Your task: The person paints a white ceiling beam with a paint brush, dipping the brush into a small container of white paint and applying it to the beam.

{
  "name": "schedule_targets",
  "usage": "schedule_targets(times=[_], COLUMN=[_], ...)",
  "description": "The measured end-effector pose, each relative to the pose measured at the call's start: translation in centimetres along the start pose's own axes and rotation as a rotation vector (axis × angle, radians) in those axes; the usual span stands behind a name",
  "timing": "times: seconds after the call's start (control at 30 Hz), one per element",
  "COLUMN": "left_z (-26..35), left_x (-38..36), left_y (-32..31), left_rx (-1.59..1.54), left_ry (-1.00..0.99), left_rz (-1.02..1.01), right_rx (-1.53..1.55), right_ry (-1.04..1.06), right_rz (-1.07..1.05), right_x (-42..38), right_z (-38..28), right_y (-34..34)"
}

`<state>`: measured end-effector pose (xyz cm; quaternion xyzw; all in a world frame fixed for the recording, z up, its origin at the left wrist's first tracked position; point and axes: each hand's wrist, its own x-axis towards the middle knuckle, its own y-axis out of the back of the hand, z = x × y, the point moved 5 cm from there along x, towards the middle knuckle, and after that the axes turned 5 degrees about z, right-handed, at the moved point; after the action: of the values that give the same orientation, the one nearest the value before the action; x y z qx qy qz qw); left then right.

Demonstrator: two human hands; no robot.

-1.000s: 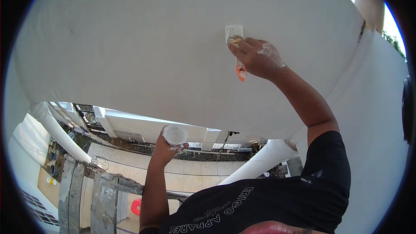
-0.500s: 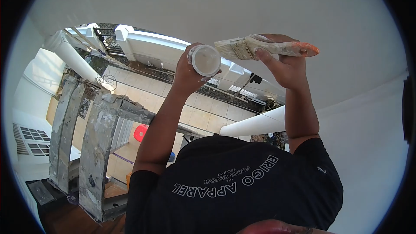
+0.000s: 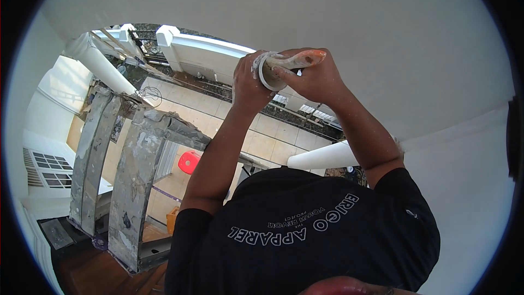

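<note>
Head view shows both hands raised close under a pale ceiling (image 3: 338,5), with the person's black printed shirt (image 3: 305,229) filling the lower part of the picture. Left hand (image 3: 247,84) wraps a small white cup (image 3: 267,72); its fingers curl round the cup's side and grip it, with the rim turned towards the other hand. Right hand (image 3: 314,79) holds a paintbrush (image 3: 297,59) with an orange-tipped handle; its fingers are closed round the handle, and the brush head goes into the mouth of the cup, so the bristles are hidden. The two hands touch each other at the cup, which sits between them just below the ceiling. Both hands carry smears of white paint.

Far below, to the left, two paint-splashed planks (image 3: 117,169) lie side by side. Beyond them is a tiled yard floor (image 3: 256,142) with a red stool (image 3: 190,161) on it. A white round column (image 3: 98,63) rises at the upper left, and another one (image 3: 322,157) passes behind the right forearm. A white wall (image 3: 475,196) meets the ceiling at the right.
</note>
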<state>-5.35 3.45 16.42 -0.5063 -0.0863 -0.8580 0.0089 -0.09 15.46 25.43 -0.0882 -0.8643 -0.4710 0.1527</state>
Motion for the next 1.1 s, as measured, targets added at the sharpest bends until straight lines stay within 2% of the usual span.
schedule_targets(times=[0.1, 0.17, 0.2, 0.27, 0.3, 0.37, 0.4, 0.57, 0.77, 1.0, 1.1], left_z=[0.1, -0.3, -0.4, -1.5, -1.4, -1.5, -1.4, -1.5, -1.4, -2.1, -2.6], left_x=[0.0, 0.1, 0.1, -0.2, -0.1, -0.2, -0.2, -0.3, -0.1, -0.4, -0.6], left_y=[-0.1, -0.1, -0.1, -0.3, -0.2, -0.3, -0.3, -0.4, 0.0, -0.2, -0.5], left_rx=[0.02, 0.025, 0.026, -0.025, -0.026, 0.041, 0.039, 0.102, 0.16, 0.139, 0.028], left_ry=[0.016, 0.09, 0.088, 0.289, 0.288, 0.379, 0.377, 0.494, 0.532, 0.515, 0.538], left_rz=[-0.015, -0.006, 0.001, -0.017, -0.013, -0.067, -0.066, -0.122, -0.135, -0.102, -0.09], right_rx=[0.048, 0.263, 0.261, 0.549, 0.545, 0.961, 0.959, 1.338, 1.08, 1.121, 1.21], right_ry=[-0.013, -0.028, -0.021, -0.315, -0.311, -0.455, -0.453, -0.754, -0.511, -0.541, -0.609], right_rz=[0.007, 0.167, 0.166, 0.227, 0.226, 0.326, 0.328, 0.448, 0.501, 0.546, 0.58], right_x=[-0.2, -0.2, -0.2, -0.5, -0.6, -1.3, -1.5, -3.0, -3.3, -3.4, -3.9], right_z=[0.8, 2.0, 2.1, 3.9, 4.6, 7.4, 7.8, 10.1, 9.8, 11.5, 12.0], right_y=[-0.2, 0.2, 0.4, 1.0, 0.9, -0.3, -0.5, -2.8, -2.2, -1.6, -2.2])
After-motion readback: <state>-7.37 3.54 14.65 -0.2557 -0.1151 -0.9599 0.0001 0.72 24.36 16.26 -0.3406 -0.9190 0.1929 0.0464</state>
